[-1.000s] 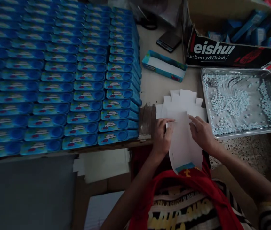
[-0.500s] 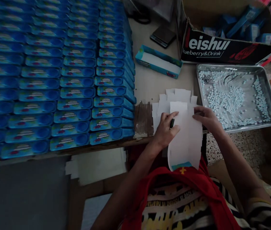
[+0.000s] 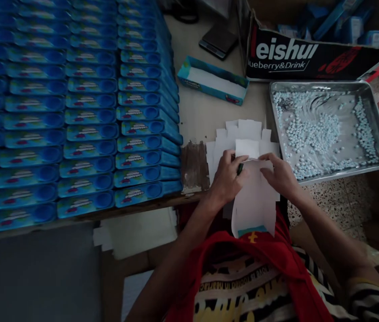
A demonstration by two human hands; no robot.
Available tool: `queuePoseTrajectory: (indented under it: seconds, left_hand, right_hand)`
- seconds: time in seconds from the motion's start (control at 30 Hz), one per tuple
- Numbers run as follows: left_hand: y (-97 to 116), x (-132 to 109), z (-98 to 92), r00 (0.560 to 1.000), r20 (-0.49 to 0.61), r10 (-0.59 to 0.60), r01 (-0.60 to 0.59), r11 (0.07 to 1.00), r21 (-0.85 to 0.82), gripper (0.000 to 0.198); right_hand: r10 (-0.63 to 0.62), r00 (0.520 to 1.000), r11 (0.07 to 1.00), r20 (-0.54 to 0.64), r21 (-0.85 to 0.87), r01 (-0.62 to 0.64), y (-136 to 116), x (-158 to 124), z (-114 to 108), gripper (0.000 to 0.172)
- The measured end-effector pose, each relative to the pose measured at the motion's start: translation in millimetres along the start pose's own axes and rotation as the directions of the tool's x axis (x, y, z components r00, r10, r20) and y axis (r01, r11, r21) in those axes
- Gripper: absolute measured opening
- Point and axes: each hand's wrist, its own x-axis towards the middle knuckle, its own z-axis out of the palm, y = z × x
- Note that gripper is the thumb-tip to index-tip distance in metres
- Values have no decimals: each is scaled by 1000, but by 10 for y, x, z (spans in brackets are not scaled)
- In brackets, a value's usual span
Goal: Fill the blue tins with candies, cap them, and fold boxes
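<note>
A white, unfolded cardboard box blank [image 3: 254, 197] lies in front of me, its near end against the red apron and showing a strip of teal. Its far flap [image 3: 247, 147] is bent up along a crease. My left hand [image 3: 230, 176] pinches the left end of that crease, with a small dark object [image 3: 240, 168] tucked in the fingers, too little shown to name. At the right end of the crease my right hand [image 3: 279, 176] grips with bent fingers. More white blanks [image 3: 221, 138] are stacked underneath.
Rows of blue printed packs [image 3: 147, 158] fill the table's left. Beyond the blanks are an open teal box [image 3: 214, 85] and a small flat scale [image 3: 219, 40]. A metal tray [image 3: 343, 127] of pale pellets and a black carton [image 3: 317, 58] of blue boxes stand right.
The far flap, flat before, is now bent up at the crease. My right hand has moved left, onto the crease, and its fingers have closed in. The view has shifted slightly.
</note>
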Motion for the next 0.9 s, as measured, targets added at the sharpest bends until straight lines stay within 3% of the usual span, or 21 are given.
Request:
queuePoseTrajectory:
  seconds: [0.1,0.17,0.27,0.37,0.43,0.53,0.63,0.73,0.9]
  left_hand:
    - [-12,-52,108,986,-160,56,-81,985,-151,37]
    - [0,-76,195,957,-288,19,-92,966,-240,42]
    - [65,-98,258,915,-399,-48,-70,958,-277,48]
    - [145,-96,204,895,-438,-82,-27,971,-237,24]
    - [160,-72,133,901,-415,-125,29,973,-230,31]
    - [113,-13,39,934,-311,-175,108,970,-220,28]
    - [61,37,-4,958,-230,-173,141,979,-148,15]
    - [87,73,-13,969,-187,-163,165,986,-6,19]
    - [214,114,-9,974,-179,-142,182,955,235,22]
  right_hand:
    - [-145,988,987,45,-69,147,-23,120,33,18]
    - [-201,977,974,65,-88,207,-40,189,57,19]
    - [-177,984,981,2,-78,177,-42,209,109,18]
    - [-135,985,990,-105,-44,131,-13,146,155,28]
    - [-150,984,989,-94,-22,148,23,106,138,29]
    - [-224,974,974,40,-18,225,74,142,1,25]
    - [-239,948,969,212,-6,246,60,341,-214,22]
    - [-220,913,964,344,-69,258,-55,612,-350,36]
    - [-294,843,821,451,-332,465,-328,902,-178,30]
